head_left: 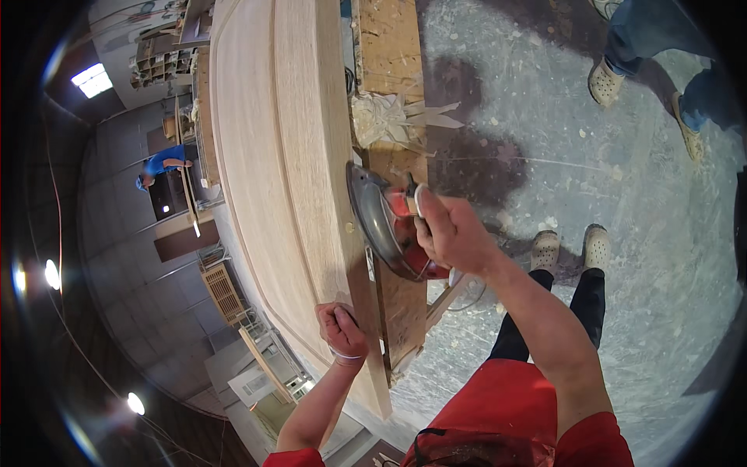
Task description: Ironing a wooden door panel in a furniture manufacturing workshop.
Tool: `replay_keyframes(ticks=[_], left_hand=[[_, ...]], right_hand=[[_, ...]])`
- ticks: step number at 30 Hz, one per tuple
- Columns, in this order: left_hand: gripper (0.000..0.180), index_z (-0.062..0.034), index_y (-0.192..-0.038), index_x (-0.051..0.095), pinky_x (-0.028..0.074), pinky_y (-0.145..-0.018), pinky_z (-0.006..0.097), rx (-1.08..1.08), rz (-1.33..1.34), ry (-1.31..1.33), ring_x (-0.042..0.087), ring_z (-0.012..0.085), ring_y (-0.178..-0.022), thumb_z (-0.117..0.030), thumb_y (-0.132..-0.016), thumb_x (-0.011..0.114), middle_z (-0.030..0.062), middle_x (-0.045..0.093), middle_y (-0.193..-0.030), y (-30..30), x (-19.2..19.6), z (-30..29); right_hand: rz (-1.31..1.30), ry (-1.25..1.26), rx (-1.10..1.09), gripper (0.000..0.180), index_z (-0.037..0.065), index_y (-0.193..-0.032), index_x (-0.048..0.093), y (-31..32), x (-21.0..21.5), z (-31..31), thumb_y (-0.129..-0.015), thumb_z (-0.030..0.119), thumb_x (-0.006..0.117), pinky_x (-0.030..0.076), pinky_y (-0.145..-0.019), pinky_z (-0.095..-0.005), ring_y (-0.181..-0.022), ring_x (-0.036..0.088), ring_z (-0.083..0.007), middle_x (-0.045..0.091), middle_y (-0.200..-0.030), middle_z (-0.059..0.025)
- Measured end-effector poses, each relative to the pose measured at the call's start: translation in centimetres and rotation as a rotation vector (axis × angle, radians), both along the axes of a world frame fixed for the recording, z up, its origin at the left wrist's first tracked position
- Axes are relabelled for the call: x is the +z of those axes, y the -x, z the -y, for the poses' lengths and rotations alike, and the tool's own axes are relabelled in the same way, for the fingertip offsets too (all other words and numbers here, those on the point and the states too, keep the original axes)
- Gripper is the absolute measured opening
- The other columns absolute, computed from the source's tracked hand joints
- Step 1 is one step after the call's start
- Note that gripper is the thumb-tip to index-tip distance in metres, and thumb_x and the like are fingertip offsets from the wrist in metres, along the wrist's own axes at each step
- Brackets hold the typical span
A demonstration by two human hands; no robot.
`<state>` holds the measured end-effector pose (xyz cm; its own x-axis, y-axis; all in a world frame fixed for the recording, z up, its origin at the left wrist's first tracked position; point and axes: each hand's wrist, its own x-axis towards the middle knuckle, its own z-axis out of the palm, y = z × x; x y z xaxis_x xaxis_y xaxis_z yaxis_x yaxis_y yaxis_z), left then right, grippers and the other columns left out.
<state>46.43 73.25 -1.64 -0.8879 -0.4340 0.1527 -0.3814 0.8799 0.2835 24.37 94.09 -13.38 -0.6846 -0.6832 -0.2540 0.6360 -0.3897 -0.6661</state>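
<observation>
A long pale wooden door (311, 140) with a grooved face stands on its side, running from the top of the view down towards me. My right hand (451, 233) is closed around the handle of a red and grey power sander (381, 218). The sander's round pad lies against the door's narrow edge. Nearer to me, my left hand (342, 333) rests at the corner of the door's face and edge, its fingers curled in. Whatever those fingers may hold is hidden.
A worn wooden bench (389, 47) runs beside the door, with a crumpled plastic bag (379, 118) on it. Another person's legs in jeans (654, 35) stand at the upper right. A person in blue (165, 161) is far off at the left. The grey floor (529, 179) is stained.
</observation>
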Motion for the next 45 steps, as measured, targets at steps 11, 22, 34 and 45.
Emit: replay_keyframes(ticks=[11,22,34,45], left_hand=[[0.016,-0.0007,-0.093,0.055,0.046,-0.072,0.039,0.000,-0.003,0.008,0.055,0.0267,-0.076,0.000,-0.106,0.045,0.0136,0.055,-0.088,-0.3,-0.2,0.3],[0.014,-0.0004,-0.096,0.056,0.046,-0.071,0.039,0.009,-0.005,-0.021,0.055,0.0266,-0.076,0.000,-0.105,0.045,0.0143,0.054,-0.088,-0.5,-0.4,0.7],[0.014,-0.0002,-0.095,0.056,0.046,-0.071,0.039,-0.024,0.007,0.016,0.054,0.0281,-0.076,-0.001,-0.105,0.047,0.0143,0.054,-0.088,-0.2,-0.1,0.2],[0.023,-0.0017,-0.091,0.055,0.042,-0.069,0.032,-0.021,-0.034,0.006,0.050,0.0177,-0.074,-0.007,-0.111,0.045,0.0070,0.051,-0.086,0.0,-0.5,0.4]], right_hand=[[0.023,0.045,-0.007,0.058,0.008,-0.087,0.054,0.1,-0.5,0.2,-0.119,0.053,0.038,0.034,-0.049,-0.0249,-0.054,0.041,-0.0045,0.044,-0.066,0.0047],[0.011,0.009,-0.022,0.064,0.006,-0.077,0.053,0.2,-0.6,0.2,-0.119,0.052,0.040,0.037,-0.051,-0.0284,-0.055,0.044,-0.0064,0.047,-0.061,0.0037],[-0.050,0.028,-0.082,0.060,0.008,-0.083,0.055,-0.6,-0.1,0.5,-0.119,0.053,0.039,0.034,-0.047,-0.0252,-0.052,0.044,-0.0042,0.046,-0.060,0.0041],[-0.016,0.029,-0.049,0.060,0.007,-0.087,0.055,-0.4,0.2,0.2,-0.120,0.053,0.036,0.037,-0.048,-0.0255,-0.051,0.045,-0.0052,0.048,-0.061,0.0037]])
